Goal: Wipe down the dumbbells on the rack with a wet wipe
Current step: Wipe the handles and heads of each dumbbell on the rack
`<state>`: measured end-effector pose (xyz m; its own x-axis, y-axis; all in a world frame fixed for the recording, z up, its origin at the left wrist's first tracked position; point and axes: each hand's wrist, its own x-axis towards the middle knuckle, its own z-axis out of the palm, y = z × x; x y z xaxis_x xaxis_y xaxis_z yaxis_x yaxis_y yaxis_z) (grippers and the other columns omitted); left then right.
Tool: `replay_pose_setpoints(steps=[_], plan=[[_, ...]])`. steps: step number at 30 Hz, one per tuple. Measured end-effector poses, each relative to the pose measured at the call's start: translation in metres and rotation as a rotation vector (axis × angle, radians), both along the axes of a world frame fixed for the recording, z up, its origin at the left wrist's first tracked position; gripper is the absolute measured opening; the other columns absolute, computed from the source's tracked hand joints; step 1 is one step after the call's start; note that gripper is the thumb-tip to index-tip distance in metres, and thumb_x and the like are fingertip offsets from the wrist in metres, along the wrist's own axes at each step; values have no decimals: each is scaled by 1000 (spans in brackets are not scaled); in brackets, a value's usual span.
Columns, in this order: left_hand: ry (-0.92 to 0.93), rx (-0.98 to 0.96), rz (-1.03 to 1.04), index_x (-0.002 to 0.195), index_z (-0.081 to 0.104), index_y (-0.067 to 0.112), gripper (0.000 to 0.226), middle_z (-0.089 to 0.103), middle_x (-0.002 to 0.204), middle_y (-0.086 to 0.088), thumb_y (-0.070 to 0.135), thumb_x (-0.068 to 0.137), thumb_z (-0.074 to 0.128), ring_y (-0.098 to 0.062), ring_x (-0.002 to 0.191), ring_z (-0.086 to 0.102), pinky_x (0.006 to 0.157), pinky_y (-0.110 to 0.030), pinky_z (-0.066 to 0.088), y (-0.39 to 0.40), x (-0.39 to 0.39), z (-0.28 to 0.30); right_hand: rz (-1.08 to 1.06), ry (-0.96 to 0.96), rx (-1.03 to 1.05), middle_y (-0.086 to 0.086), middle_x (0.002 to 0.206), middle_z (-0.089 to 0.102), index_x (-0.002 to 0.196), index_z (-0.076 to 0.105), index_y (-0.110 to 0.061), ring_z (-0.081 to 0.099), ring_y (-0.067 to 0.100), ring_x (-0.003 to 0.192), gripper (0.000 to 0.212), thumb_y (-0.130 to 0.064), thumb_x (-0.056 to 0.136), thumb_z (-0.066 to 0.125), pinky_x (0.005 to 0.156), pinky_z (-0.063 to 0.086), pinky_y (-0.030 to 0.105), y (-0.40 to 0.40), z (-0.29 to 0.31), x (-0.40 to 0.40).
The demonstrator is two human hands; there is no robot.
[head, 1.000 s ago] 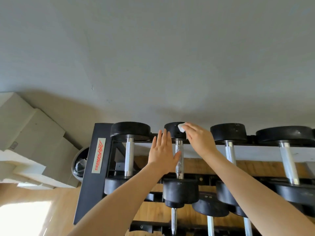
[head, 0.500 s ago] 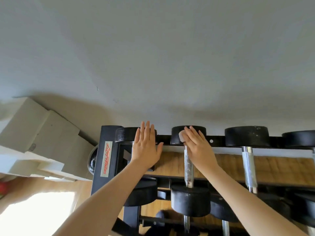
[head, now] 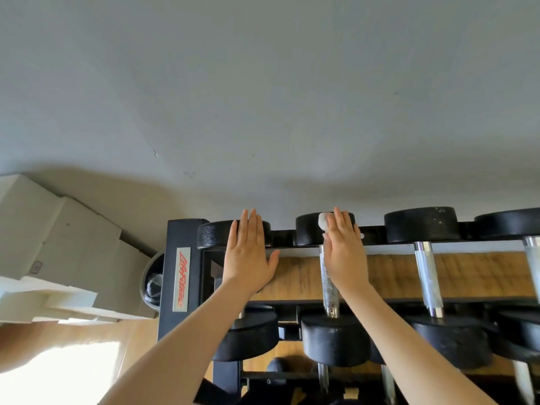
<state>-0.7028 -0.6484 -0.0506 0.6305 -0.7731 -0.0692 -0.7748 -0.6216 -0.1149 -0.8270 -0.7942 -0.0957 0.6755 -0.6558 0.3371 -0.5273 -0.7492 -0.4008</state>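
Black dumbbells with chrome handles lie across a black rack [head: 181, 276]. My right hand [head: 343, 252] presses a small white wet wipe [head: 323, 221] against the far head of the second dumbbell [head: 306, 229], covering the top of its handle [head: 328, 285]. My left hand [head: 248, 252] lies flat, fingers together and extended, over the leftmost dumbbell's far head [head: 213, 233] and hides its handle. That hand holds nothing.
More dumbbells [head: 422, 225] sit to the right on the same tier, with others on a lower tier [head: 333, 340]. A grey wall stands right behind the rack. White boxes [head: 52, 247] and a round bin [head: 152, 282] are at the left on the wooden floor.
My left hand moved left from the second dumbbell's handle to the leftmost dumbbell. The right hand keeps the wipe on the second dumbbell's far head. The view has shifted closer.
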Motion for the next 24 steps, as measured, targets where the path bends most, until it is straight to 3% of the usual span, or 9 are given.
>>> replay_pose_setpoints(steps=[4,8,12,16,19,21,24], plan=[[9,4,-10,150,-14,3,84,-17,160,-15,60,98,18,-29,146,-21,109,-40,-23,0,1,-1,82,64,-92,19,139,48,127,56,0,40,36,133,44,-20,87,57,106,25,53,19,1,24],[24,-11,-21,145,-22,4,84,-17,160,-14,62,97,16,-25,137,-32,109,-39,-24,2,3,-2,230,51,-183,12,124,63,107,70,-5,54,31,122,37,-6,71,79,102,29,53,5,4,24],[46,-29,-31,140,-26,5,82,-19,160,-13,63,97,15,-25,135,-35,109,-40,-24,3,5,-3,75,-111,-45,15,118,65,107,68,-3,60,33,114,31,7,78,67,93,49,51,-9,4,-1],[50,-51,-49,140,-25,6,82,-17,160,-13,63,97,15,-25,134,-34,109,-40,-24,3,7,-3,-20,-114,-3,24,127,57,117,62,2,52,40,120,47,16,73,68,91,44,45,0,-1,0],[55,-41,-64,140,-26,6,81,-18,160,-13,63,96,12,-25,134,-34,109,-41,-26,4,7,-3,-55,-58,0,26,138,46,124,56,2,39,43,130,41,-2,84,66,100,38,50,12,-2,14],[39,-46,-72,141,-23,5,80,-14,161,-14,63,92,2,-26,136,-33,108,-41,-29,4,7,-5,-56,-32,-58,25,131,53,114,63,1,46,42,126,34,-13,85,69,103,32,50,11,0,25],[27,-18,-76,143,-19,5,85,-10,162,-14,62,80,-14,-26,137,-31,105,-42,-30,5,8,-6,-41,-80,-99,20,111,67,95,71,0,61,37,109,26,-1,71,80,97,37,48,5,8,40]])
